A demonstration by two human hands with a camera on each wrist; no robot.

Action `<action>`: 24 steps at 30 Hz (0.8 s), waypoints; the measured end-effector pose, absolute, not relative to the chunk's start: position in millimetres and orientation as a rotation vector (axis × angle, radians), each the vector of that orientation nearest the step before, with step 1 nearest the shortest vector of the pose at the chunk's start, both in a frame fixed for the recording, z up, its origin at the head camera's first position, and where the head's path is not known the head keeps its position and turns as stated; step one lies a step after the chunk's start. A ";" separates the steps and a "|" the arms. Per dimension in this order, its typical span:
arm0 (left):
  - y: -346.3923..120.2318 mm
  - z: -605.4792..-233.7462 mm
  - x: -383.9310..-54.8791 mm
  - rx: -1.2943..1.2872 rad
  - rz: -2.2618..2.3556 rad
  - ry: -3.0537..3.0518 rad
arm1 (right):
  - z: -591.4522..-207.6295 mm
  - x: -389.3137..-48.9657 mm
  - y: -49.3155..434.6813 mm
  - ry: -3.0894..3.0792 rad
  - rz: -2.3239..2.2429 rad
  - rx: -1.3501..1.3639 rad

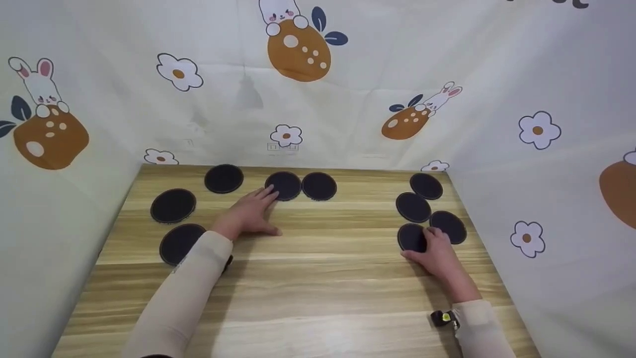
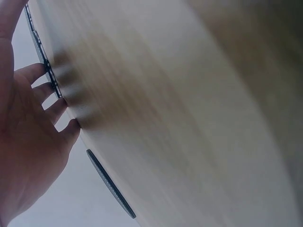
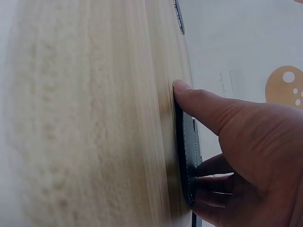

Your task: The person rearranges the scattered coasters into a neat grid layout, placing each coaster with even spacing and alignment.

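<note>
Pale cloth (image 1: 208, 119) printed with rabbits and flowers is walling in the wood-grain tabletop (image 1: 328, 283) along its far, left and right edges. On the right side of that surface, a black stitched disc (image 1: 409, 237) is lying flat; being round, it is showing no long axis and is pointing no particular way. The right hand (image 1: 439, 256) is gripping it, the thumb pressing at its near edge and the fingers (image 3: 215, 182) bending onto its right side. Just beyond, a middle disc (image 1: 413, 207) and a corner disc (image 1: 426, 186) are leading toward the far right corner, while an outer disc (image 1: 452, 227) is lying close to the right edge, leaving little room there. Broad wood grain is running between the hands and toward the near side, giving wide sideways room. Near the far edge, the left hand (image 1: 248, 213) is resting nearly straight fingers on a second disc (image 1: 285, 184), its thumb spreading away over the wood. A neighbouring disc (image 1: 319, 186) is sitting right against that one. Farther left, a far disc (image 1: 224, 178) is lying by the far edge, a left disc (image 1: 173, 206) is lying toward the left edge, and a nearer disc (image 1: 181, 242) is showing partly behind the left sleeve (image 1: 174, 298).
</note>
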State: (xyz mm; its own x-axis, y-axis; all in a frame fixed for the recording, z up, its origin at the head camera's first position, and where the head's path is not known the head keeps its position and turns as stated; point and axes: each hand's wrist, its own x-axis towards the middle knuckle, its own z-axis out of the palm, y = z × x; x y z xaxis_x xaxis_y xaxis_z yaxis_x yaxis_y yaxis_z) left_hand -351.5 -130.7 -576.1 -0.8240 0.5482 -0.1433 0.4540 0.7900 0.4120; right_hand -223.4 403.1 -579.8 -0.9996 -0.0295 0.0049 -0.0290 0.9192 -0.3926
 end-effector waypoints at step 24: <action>-129.9 -573.5 -350.8 0.769 0.475 2.729 | -575.6 -247.5 388.2 3.151 -0.897 -0.161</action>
State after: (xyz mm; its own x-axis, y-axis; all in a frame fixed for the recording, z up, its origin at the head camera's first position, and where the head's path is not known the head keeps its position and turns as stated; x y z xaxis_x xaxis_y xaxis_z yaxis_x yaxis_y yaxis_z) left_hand -350.8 -129.9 -573.5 -0.8241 0.5425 -0.1629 0.4555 0.8056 0.3788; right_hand -247.5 388.2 -575.6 -0.9856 -0.0559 0.1596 -0.1315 0.8464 -0.5161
